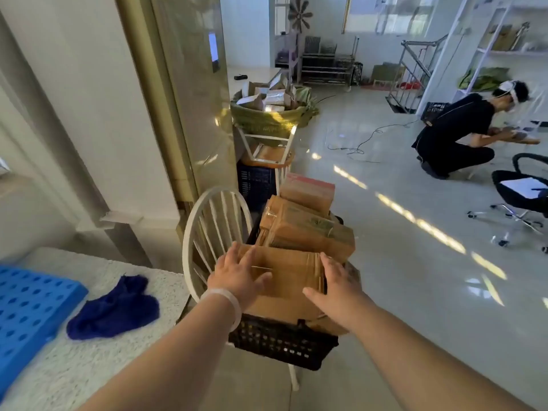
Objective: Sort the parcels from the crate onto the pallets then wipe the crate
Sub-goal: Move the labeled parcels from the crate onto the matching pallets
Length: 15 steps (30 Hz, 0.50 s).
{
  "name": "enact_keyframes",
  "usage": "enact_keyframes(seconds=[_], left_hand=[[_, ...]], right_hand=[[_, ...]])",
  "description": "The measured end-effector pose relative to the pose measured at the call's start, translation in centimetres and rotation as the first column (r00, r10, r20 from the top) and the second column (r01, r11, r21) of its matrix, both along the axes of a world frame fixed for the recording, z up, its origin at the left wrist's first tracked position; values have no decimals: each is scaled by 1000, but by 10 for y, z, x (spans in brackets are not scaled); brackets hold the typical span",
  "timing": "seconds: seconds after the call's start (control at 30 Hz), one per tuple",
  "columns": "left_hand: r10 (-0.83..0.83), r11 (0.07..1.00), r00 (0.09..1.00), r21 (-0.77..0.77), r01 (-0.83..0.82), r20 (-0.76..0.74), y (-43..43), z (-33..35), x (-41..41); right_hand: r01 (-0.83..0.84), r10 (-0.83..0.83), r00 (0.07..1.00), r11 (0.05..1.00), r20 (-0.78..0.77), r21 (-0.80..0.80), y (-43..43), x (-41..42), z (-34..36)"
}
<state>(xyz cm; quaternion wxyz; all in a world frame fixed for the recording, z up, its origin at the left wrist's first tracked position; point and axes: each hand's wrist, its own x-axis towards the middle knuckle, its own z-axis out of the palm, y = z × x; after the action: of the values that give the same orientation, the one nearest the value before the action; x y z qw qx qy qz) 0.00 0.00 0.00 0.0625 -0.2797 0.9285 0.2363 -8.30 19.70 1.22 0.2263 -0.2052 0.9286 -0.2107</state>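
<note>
Parcels (308, 232) in crate (281, 342) on chair (213, 226); cloth (115, 307) on counter (89, 366) left, beside pallet (26, 307).

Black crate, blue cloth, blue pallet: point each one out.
black crate (281, 342), head view, front lattice wall.
blue cloth (115, 310), head view, middle of the crumpled heap.
blue pallet (29, 310), head view, perforated top face.

Blue pallet (32, 307) at 8 o'clock is chopped off by the left edge, the black crate (281, 342) is mostly buried under parcels (308, 232), office chair (522, 188) at 3 o'clock is cropped too.
</note>
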Motion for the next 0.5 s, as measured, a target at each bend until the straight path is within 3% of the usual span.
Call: enact_keyframes(seconds=[0.1, 0.27, 0.5], left_hand=[[82, 997, 996, 11, -82, 22, -7, -7, -16], [276, 927, 960, 251, -278, 44, -9, -25, -28], [337, 899, 941, 290, -328, 21, -7, -18, -19]], right_hand=[[49, -49, 997, 999, 54, -7, -9, -25, -4], [171, -149, 941, 984, 305, -46, -26, -40, -14], [186, -173, 928, 982, 329, -9, -32, -37, -18]])
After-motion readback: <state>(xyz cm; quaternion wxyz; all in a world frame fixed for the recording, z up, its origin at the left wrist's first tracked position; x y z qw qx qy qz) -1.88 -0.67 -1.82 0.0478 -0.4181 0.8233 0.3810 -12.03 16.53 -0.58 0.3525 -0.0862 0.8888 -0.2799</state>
